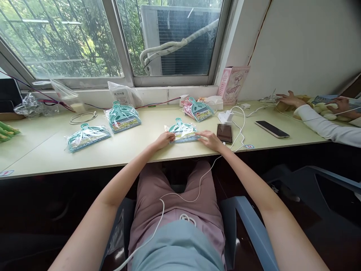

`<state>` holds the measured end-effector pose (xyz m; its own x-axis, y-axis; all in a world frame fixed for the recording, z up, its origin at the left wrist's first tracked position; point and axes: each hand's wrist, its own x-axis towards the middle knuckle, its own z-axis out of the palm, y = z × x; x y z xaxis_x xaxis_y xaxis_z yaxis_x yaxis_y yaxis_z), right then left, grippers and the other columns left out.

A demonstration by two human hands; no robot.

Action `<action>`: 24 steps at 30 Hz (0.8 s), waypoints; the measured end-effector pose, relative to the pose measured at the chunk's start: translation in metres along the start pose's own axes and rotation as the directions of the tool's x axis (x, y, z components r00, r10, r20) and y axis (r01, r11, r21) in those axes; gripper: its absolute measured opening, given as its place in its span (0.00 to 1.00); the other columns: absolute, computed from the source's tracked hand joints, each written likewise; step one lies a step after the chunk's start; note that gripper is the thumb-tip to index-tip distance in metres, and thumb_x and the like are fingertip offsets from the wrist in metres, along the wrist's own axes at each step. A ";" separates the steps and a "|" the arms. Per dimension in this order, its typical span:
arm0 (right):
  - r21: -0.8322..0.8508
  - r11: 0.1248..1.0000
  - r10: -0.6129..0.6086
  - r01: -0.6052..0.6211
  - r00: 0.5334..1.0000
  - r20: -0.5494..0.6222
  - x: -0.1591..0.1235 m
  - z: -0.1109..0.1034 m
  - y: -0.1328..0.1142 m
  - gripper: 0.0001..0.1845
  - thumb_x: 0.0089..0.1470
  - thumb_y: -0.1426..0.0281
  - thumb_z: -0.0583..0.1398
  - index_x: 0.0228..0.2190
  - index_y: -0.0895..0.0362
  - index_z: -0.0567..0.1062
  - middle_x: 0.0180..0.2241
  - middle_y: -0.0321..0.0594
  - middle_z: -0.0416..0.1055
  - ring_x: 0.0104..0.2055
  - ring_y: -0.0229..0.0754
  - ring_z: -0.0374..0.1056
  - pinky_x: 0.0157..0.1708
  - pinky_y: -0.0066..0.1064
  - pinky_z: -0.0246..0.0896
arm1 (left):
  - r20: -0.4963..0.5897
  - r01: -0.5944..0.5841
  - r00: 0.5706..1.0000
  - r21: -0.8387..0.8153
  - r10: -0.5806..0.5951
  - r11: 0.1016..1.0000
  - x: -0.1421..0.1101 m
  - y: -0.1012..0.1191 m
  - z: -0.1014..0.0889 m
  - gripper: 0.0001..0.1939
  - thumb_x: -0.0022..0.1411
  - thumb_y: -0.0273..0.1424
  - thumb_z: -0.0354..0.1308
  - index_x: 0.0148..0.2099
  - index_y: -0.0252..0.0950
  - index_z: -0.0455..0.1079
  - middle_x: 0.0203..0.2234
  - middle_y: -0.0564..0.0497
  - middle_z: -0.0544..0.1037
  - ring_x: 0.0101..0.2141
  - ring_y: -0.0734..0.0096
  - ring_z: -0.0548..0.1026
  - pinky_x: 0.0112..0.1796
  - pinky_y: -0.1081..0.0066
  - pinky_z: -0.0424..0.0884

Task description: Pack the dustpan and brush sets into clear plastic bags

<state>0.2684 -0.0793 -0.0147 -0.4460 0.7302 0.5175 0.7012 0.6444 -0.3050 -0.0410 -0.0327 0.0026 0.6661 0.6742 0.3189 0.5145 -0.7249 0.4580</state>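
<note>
A small teal dustpan-and-brush set in clear plastic wrap lies on the table in front of me, its ringed handle pointing to the window. My left hand is closed, with its curled fingers pinching the wrap at the set's left edge. At the right edge, my right hand holds the package between thumb and fingertips. Similar wrapped teal sets lie to the left, one nearer set and a pile behind it. Another pile, pink and teal, lies farther back.
A phone with a white cable lies right of my right hand, a charger block behind it. Another phone is farther right. A pink box stands by the wall. Another person's sleeved arm reaches over the table's right end.
</note>
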 end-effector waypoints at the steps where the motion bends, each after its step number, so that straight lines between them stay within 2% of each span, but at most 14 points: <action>1: -0.020 1.000 -0.015 0.016 1.000 0.024 0.002 0.001 0.001 0.26 0.61 0.67 0.59 0.60 0.52 0.71 0.55 0.44 0.74 0.57 0.53 0.68 0.56 0.48 0.64 | 0.016 0.004 1.000 -0.007 -0.004 1.000 0.001 -0.001 -0.002 0.14 0.64 0.30 0.44 0.25 0.38 0.59 0.26 0.49 0.72 0.31 0.65 0.67 0.37 0.67 0.62; 3: -0.068 0.997 -0.030 0.035 0.997 0.072 0.006 0.003 0.004 0.30 0.60 0.65 0.61 0.63 0.52 0.67 0.61 0.44 0.69 0.60 0.55 0.65 0.58 0.50 0.62 | 0.060 0.006 0.998 -0.009 -0.006 1.000 0.002 -0.003 -0.006 0.14 0.63 0.30 0.45 0.24 0.38 0.57 0.24 0.50 0.70 0.28 0.67 0.65 0.35 0.67 0.61; 5: -0.119 0.992 -0.033 0.045 0.994 0.102 0.010 0.006 0.006 0.27 0.61 0.65 0.60 0.61 0.50 0.70 0.60 0.41 0.69 0.59 0.56 0.64 0.57 0.50 0.62 | 0.100 0.007 0.995 -0.037 -0.003 0.999 0.003 -0.003 -0.009 0.15 0.64 0.31 0.45 0.23 0.38 0.56 0.23 0.51 0.68 0.27 0.68 0.64 0.34 0.67 0.60; 8: -0.175 0.984 -0.016 0.033 0.995 0.096 0.013 0.009 0.007 0.19 0.64 0.64 0.58 0.55 0.47 0.77 0.56 0.38 0.74 0.57 0.55 0.66 0.54 0.49 0.61 | 0.119 0.017 0.993 -0.140 0.000 0.990 0.001 -0.003 -0.011 0.16 0.66 0.35 0.45 0.24 0.38 0.57 0.23 0.51 0.68 0.27 0.68 0.64 0.35 0.67 0.61; 11: -0.196 0.981 0.027 -0.014 0.998 0.060 0.014 0.010 0.005 0.16 0.65 0.64 0.57 0.49 0.47 0.81 0.49 0.39 0.79 0.53 0.53 0.67 0.49 0.45 0.60 | 0.114 0.037 0.993 -0.221 -0.012 0.975 -0.004 -0.002 -0.011 0.17 0.67 0.39 0.46 0.26 0.38 0.59 0.25 0.51 0.67 0.29 0.68 0.65 0.37 0.67 0.64; 13: -0.200 0.978 0.059 -0.050 0.997 0.039 0.015 0.010 0.002 0.15 0.65 0.64 0.57 0.45 0.47 0.83 0.44 0.40 0.81 0.49 0.52 0.68 0.46 0.43 0.58 | 0.092 0.062 0.995 -0.251 -0.040 0.966 -0.008 -0.001 -0.010 0.16 0.64 0.42 0.53 0.29 0.37 0.63 0.28 0.51 0.68 0.32 0.68 0.67 0.38 0.67 0.65; 15: -0.196 0.977 0.085 -0.079 0.996 0.024 0.017 0.010 -0.001 0.14 0.65 0.63 0.57 0.42 0.48 0.84 0.42 0.40 0.82 0.45 0.51 0.69 0.44 0.41 0.56 | 0.062 0.085 0.996 -0.288 -0.070 0.954 -0.011 0.000 -0.009 0.16 0.56 0.44 0.63 0.36 0.37 0.67 0.33 0.51 0.69 0.36 0.67 0.68 0.39 0.68 0.66; 18: -0.190 0.975 0.117 -0.112 0.993 0.013 0.018 0.009 -0.005 0.13 0.64 0.64 0.59 0.39 0.49 0.85 0.41 0.39 0.82 0.43 0.50 0.70 0.44 0.40 0.55 | 0.038 0.095 0.995 -0.292 -0.087 0.952 -0.012 0.000 -0.008 0.25 0.46 0.42 0.71 0.45 0.37 0.72 0.36 0.50 0.70 0.39 0.65 0.70 0.42 0.67 0.68; 20: -0.187 0.973 0.144 -0.139 0.990 0.011 0.018 0.008 -0.008 0.12 0.63 0.65 0.60 0.38 0.49 0.85 0.40 0.39 0.82 0.43 0.50 0.71 0.45 0.40 0.56 | 0.030 0.084 0.996 -0.255 -0.079 0.963 -0.012 0.000 -0.007 0.24 0.48 0.43 0.70 0.45 0.37 0.75 0.36 0.50 0.71 0.39 0.65 0.71 0.44 0.65 0.68; 24: -0.119 0.969 0.218 -0.215 0.976 0.013 0.018 0.005 -0.012 0.10 0.60 0.64 0.62 0.36 0.49 0.85 0.40 0.36 0.82 0.39 0.47 0.75 0.43 0.36 0.61 | -0.059 0.035 0.997 -0.271 -0.053 0.962 -0.013 0.001 -0.005 0.15 0.56 0.43 0.64 0.37 0.36 0.80 0.40 0.44 0.75 0.43 0.61 0.74 0.47 0.63 0.69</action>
<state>0.2496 -0.0731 -0.0058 -0.2893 0.8562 0.4280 0.8421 0.4403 -0.3116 -0.0518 -0.0419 0.0035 0.6048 0.7189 0.3427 0.3722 -0.6356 0.6764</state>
